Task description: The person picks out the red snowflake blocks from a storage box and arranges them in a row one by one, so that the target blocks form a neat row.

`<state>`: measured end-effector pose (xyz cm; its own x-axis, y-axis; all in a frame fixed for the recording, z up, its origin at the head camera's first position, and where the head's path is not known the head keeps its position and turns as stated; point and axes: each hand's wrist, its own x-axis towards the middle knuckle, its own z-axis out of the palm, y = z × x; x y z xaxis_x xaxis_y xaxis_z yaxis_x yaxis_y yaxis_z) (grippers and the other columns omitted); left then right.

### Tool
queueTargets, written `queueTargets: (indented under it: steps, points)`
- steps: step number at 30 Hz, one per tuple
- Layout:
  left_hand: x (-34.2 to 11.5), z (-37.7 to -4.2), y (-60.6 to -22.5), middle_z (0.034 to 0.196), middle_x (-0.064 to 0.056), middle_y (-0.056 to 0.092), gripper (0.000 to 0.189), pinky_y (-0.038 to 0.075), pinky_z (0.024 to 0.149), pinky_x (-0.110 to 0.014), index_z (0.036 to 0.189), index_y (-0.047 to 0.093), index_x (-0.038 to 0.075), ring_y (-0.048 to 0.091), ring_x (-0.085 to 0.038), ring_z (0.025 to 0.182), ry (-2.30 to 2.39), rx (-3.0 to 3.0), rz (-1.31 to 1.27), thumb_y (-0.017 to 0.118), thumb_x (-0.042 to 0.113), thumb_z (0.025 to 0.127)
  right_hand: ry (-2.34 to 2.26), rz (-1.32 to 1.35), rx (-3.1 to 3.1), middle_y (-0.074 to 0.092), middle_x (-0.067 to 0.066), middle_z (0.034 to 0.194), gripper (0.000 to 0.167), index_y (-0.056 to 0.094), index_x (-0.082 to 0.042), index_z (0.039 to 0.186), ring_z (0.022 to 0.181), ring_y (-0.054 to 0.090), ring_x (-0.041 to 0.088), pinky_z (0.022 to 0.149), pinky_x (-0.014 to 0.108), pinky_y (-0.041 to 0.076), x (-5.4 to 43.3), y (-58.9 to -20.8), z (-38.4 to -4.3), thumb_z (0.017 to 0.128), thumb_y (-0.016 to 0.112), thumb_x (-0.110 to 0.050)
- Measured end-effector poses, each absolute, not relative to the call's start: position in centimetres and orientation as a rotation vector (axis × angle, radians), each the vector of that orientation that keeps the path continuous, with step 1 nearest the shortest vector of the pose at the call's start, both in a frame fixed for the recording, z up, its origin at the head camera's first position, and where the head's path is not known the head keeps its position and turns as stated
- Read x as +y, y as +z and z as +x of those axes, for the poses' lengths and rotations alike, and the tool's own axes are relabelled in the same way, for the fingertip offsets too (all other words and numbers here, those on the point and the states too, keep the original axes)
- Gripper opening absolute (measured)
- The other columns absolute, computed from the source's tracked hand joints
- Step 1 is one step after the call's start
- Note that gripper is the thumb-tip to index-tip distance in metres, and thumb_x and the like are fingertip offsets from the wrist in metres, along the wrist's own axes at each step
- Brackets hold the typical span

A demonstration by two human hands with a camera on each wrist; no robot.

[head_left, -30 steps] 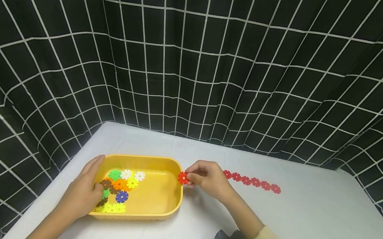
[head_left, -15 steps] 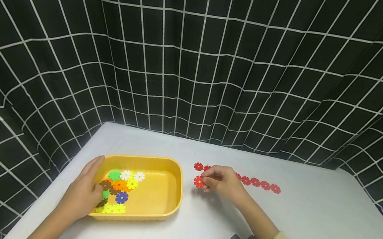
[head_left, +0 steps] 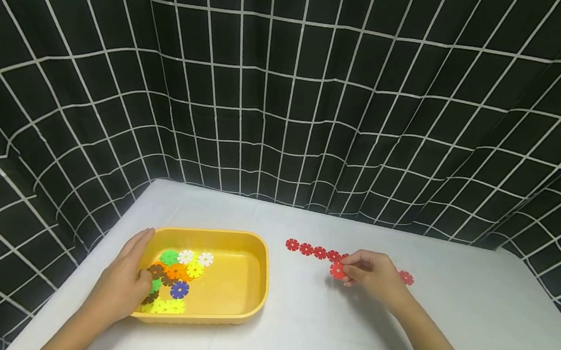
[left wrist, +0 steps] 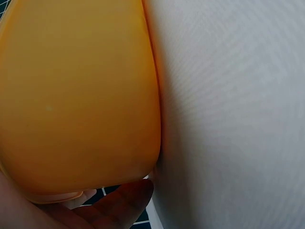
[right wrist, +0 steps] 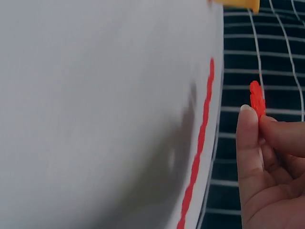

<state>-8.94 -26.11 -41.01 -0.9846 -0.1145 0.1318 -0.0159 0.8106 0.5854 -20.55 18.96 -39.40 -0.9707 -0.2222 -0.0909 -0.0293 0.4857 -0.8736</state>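
Observation:
My right hand pinches a red notched disc, a snowflake building piece, between thumb and fingertips. In the right wrist view this red piece shows edge-on, raised above the table. Behind the hand a row of red discs lies on the white cloth, its middle partly hidden by the hand. On the left, my left hand grips the left end of a yellow tray, thumb over the rim. The left wrist view shows fingers around the end of the tray.
Inside the tray, mostly at its left, lie loose discs: white, green, orange, blue, yellow and brown. A white cloth covers the table. A black curtain with white grid lines hangs behind.
My right hand has carried the red snowflake piece from the tray's right rim rightward along the front of the red row. The left hand and tray have stayed in place.

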Motion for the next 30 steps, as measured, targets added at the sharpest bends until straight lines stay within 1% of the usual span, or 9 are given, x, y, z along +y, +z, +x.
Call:
queueTargets:
  steps: [5,11,14,18,19,23,26,28,30]
  points:
    - [-26.1,-8.9,-41.0,0.162,-0.023,0.018,0.082,0.028,0.108,-0.07,0.159,0.016,0.0,0.025,-0.052,0.142,-0.918,-2.843,0.105,0.054,-0.001,0.085,-1.429,-0.227,2.612,0.073,0.012,0.09,0.015,0.072,0.005,0.104,0.075,0.071,0.025,0.07,0.028,0.062,21.3,-39.6,-20.8,0.09,0.071,-0.001]
    - [-26.1,-9.0,-41.0,0.162,-0.023,0.019,0.082,0.028,0.109,-0.069,0.159,0.016,-0.001,0.026,-0.052,0.142,-0.925,-2.84,0.106,0.053,-0.002,0.085,-1.315,-0.196,2.722,0.073,0.009,0.09,0.016,0.072,0.003,0.106,0.075,0.07,0.022,0.069,0.025,0.06,24.1,-39.8,-20.9,0.092,0.069,-0.005]
    - [-26.0,-9.0,-41.0,0.162,-0.023,0.02,0.082,0.029,0.109,-0.069,0.158,0.018,-0.001,0.026,-0.051,0.142,-0.923,-2.832,0.107,0.052,-0.002,0.085,-1.282,-0.179,2.756,0.073,0.011,0.092,0.018,0.072,0.005,0.107,0.076,0.071,0.022,0.068,0.024,0.06,25.7,-39.8,-21.0,0.092,0.068,-0.005]
    - [-26.0,-9.1,-41.0,0.162,-0.023,0.019,0.081,0.029,0.109,-0.069,0.158,0.018,-0.001,0.026,-0.051,0.142,-0.925,-2.833,0.108,0.052,-0.002,0.085,-1.184,-0.127,2.819,0.072,0.014,0.099,0.02,0.071,0.004,0.109,0.084,0.07,0.026,0.069,0.025,0.059,27.7,-39.7,-21.2,0.094,0.067,-0.009]
    - [-26.0,-9.1,-41.0,0.162,-0.022,0.019,0.081,0.029,0.109,-0.069,0.158,0.018,-0.001,0.026,-0.051,0.142,-0.927,-2.834,0.109,0.052,-0.002,0.084,-1.144,-0.116,2.841,0.072,0.015,0.102,0.021,0.072,0.003,0.109,0.088,0.069,0.028,0.071,0.028,0.059,28.2,-39.7,-21.2,0.094,0.066,-0.01]
    - [-26.0,-9.0,-41.0,0.162,-0.022,0.02,0.082,0.03,0.108,-0.068,0.158,0.018,-0.001,0.026,-0.051,0.142,-0.929,-2.835,0.116,0.052,-0.002,0.084,-0.985,-0.094,2.934,0.07,0.021,0.109,0.022,0.073,0.001,0.108,0.103,0.061,0.04,0.081,0.047,0.058,30.1,-39.7,-21.6,0.094,0.067,-0.015]
    - [-26.0,-9.0,-40.9,0.162,-0.023,0.02,0.082,0.03,0.108,-0.068,0.158,0.019,-0.001,0.027,-0.051,0.142,-0.929,-2.832,0.114,0.052,-0.002,0.084,-0.927,-0.07,2.959,0.069,0.024,0.109,0.024,0.073,0.003,0.106,0.106,0.058,0.045,0.085,0.06,0.052,31.5,-39.7,-21.9,0.094,0.066,-0.016]
    - [-25.9,-9.0,-40.9,0.161,-0.023,0.02,0.082,0.03,0.108,-0.068,0.158,0.019,-0.001,0.027,-0.051,0.142,-0.926,-2.832,0.112,0.052,-0.002,0.084,-0.907,-0.048,2.963,0.07,0.024,0.106,0.025,0.072,0.005,0.106,0.104,0.058,0.045,0.085,0.061,0.05,32.5,-39.8,-22.2,0.094,0.065,-0.016]
    - [-25.9,-9.0,-40.9,0.161,-0.023,0.02,0.082,0.03,0.108,-0.068,0.158,0.019,-0.001,0.027,-0.051,0.142,-0.927,-2.831,0.111,0.052,-0.002,0.084,-0.886,-0.007,2.961,0.071,0.021,0.099,0.027,0.071,0.007,0.105,0.099,0.059,0.042,0.082,0.057,0.052,33.3,-39.9,-22.4,0.095,0.065,-0.018]
